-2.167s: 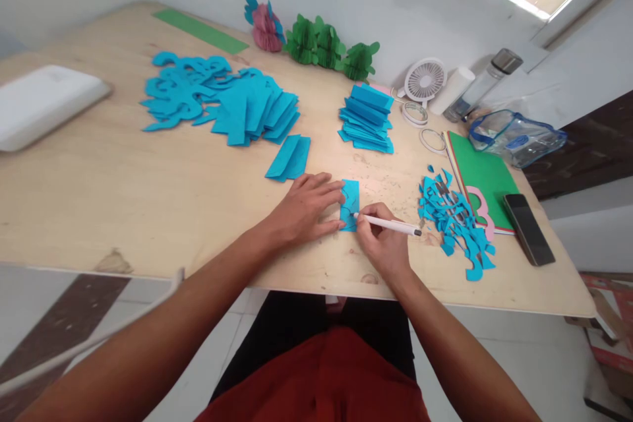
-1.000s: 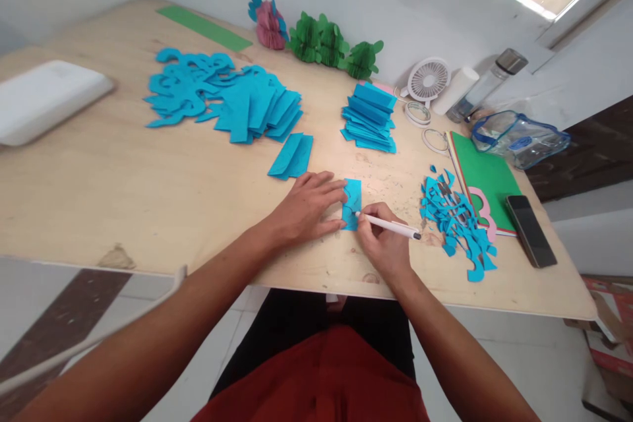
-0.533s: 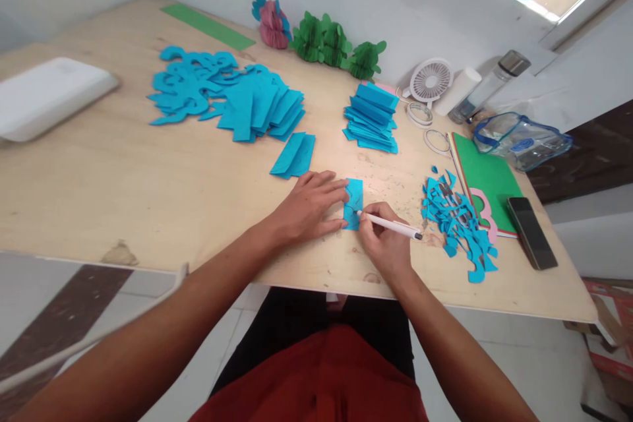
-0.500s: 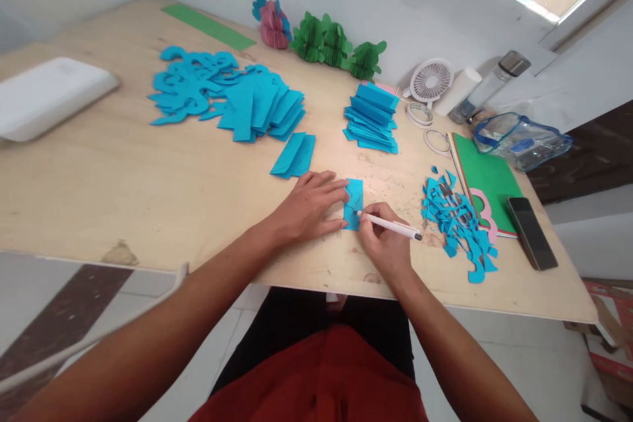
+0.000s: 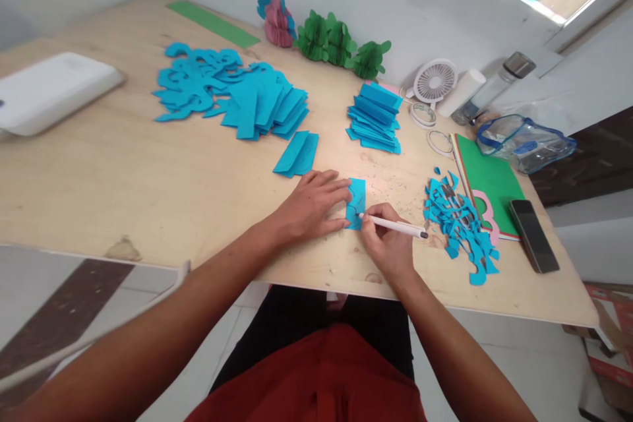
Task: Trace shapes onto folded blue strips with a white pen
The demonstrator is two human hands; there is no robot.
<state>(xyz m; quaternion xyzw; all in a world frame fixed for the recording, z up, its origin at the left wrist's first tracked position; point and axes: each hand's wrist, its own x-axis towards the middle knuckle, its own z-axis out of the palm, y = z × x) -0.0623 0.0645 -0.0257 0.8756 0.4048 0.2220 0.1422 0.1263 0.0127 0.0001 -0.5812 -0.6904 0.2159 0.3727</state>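
partly hidden, blue paper (image 5: 358, 196) lies under the left hand (image 5: 319, 204); right (image 5: 390, 237) grips pen (image 5: 398, 226).

A pale wooden worktop (image 5: 163, 171) carries a white case-like object (image 5: 54, 89) at its left edge. Along the far edge lie a green paper strip (image 5: 212, 23), then green paper honeycomb shapes (image 5: 326, 39) and a small white fan (image 5: 434, 81). Blue paper cutouts (image 5: 198, 79) lie left of a folded blue stack (image 5: 376, 112). A marked blue rectangle (image 5: 357, 196) lies towards the near edge; blue scraps (image 5: 457, 217) lie near the right edge.
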